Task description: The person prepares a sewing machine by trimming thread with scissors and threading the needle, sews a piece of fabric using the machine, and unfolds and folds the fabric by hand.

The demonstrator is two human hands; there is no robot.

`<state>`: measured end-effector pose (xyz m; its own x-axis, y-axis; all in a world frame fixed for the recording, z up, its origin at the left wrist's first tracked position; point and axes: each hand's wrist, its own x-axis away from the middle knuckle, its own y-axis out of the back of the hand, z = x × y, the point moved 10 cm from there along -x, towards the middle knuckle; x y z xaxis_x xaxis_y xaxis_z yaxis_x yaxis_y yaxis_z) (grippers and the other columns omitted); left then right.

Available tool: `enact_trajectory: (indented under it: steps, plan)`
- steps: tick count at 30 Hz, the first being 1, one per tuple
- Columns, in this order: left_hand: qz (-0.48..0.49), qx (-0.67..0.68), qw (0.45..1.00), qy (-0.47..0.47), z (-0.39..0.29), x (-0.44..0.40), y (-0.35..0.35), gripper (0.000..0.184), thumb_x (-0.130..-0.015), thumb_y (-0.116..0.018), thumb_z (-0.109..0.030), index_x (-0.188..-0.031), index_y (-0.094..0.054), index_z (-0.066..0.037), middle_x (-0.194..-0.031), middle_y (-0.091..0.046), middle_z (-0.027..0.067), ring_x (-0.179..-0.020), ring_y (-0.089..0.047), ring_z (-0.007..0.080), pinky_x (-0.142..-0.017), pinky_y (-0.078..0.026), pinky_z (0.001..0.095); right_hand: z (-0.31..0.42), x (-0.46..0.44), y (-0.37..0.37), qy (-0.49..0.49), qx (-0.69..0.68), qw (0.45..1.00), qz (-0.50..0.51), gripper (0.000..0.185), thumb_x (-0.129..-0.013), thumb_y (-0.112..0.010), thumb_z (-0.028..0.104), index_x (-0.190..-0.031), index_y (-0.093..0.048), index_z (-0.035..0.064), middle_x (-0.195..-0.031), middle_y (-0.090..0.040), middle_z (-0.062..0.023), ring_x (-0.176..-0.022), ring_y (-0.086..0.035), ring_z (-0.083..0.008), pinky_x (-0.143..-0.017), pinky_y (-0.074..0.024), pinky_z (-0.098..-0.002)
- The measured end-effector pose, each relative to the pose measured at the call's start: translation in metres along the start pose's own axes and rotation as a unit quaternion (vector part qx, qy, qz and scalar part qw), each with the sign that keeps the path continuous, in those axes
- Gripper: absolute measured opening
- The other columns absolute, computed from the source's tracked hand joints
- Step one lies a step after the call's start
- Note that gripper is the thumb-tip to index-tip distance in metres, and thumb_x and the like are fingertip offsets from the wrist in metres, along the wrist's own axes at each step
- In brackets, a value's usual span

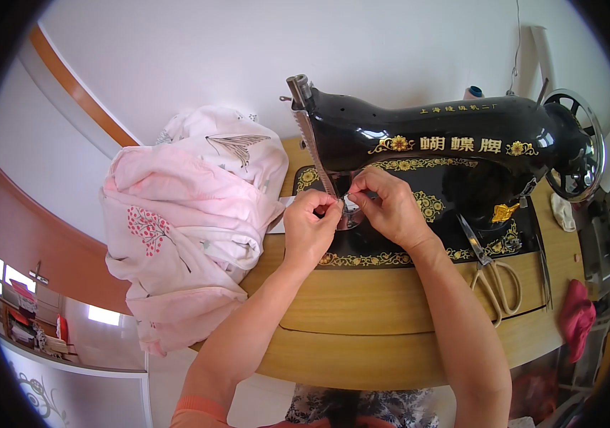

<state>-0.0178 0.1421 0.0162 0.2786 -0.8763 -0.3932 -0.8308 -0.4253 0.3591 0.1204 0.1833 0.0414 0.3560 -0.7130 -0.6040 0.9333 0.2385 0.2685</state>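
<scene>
My left hand (312,227) is closed in a pinch just left of the needle area of the black sewing machine (426,125). Close beside it, my right hand (389,208) pinches too, its fingertips near the machine's presser foot. What either pinch holds is too small to make out. Both hands are over the black machine bed (362,255) with gold flower patterns. A pink and white printed cloth (191,214) lies bunched to the left of my left hand.
Scissors (489,264) with beige handles lie right of my right arm, blades on the bed. The handwheel (577,146) is at the far right. A dark pink cloth (577,319) hangs at the right edge of the wooden table (362,349). A thread spool (473,93) stands behind the machine.
</scene>
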Motion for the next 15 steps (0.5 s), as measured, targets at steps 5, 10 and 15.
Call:
enact_trajectory:
  steps: [5,10,15]
  plan:
    - [0.002,-0.013,1.000,-0.013,-0.002,-0.001,0.000,0.006,-0.073,-0.065,0.000,-0.073,-0.060,0.003,-0.071,-0.056,0.0068,-0.060,-0.051,0.0121,-0.056,-0.042,0.0249,0.022,0.003,0.003,0.065,0.116,0.991,-0.025,0.008,-0.073,-0.064,0.003,-0.080,-0.059,0.0045,-0.078,-0.059,-0.0084,-0.071,-0.060,-0.0291,-0.060,-0.0483,-0.0373]
    - [0.002,-0.016,1.000,-0.008,-0.003,-0.001,0.001,0.006,-0.072,-0.065,-0.001,-0.073,-0.060,0.003,-0.070,-0.056,0.0068,-0.060,-0.051,0.0125,-0.057,-0.042,0.0251,0.033,0.007,0.001,0.118,0.202,0.971,-0.040,0.010,-0.071,-0.064,0.004,-0.079,-0.059,0.0065,-0.075,-0.059,-0.0064,-0.068,-0.060,-0.0265,-0.058,-0.0494,-0.0359]
    - [0.004,-0.016,1.000,-0.002,-0.003,-0.002,0.001,0.006,-0.072,-0.065,-0.001,-0.073,-0.060,0.003,-0.070,-0.056,0.0071,-0.060,-0.052,0.0126,-0.057,-0.042,0.0254,0.033,0.008,0.002,0.137,0.153,0.978,-0.043,0.010,-0.070,-0.064,0.002,-0.078,-0.059,0.0045,-0.075,-0.060,-0.0083,-0.069,-0.061,-0.0283,-0.058,-0.0497,-0.0360]
